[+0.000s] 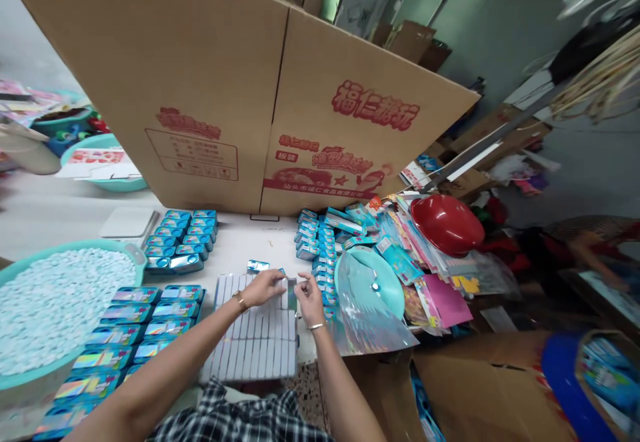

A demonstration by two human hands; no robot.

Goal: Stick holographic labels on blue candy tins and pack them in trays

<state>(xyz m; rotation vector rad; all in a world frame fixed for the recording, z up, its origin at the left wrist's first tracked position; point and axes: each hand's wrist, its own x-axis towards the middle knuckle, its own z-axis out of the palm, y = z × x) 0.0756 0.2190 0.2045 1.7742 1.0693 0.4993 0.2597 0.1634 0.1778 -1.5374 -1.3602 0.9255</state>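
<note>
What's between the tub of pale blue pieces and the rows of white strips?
Head view: two columns of blue boxes lie between the tub and the white strips; the left forearm crosses that stretch too.

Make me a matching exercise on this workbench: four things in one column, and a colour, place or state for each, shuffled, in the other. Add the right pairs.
Things
1. Front left tub
2. Bowl
3. Large cardboard box
4. Grid of strips

Clues
A. Marked with red lettering, at the far side of the table
B. Pale, close to the left hand and right hand
C. Filled with small pale blue pieces
D. Glossy red all over

Pairs: 1-C, 2-D, 3-A, 4-B
</note>
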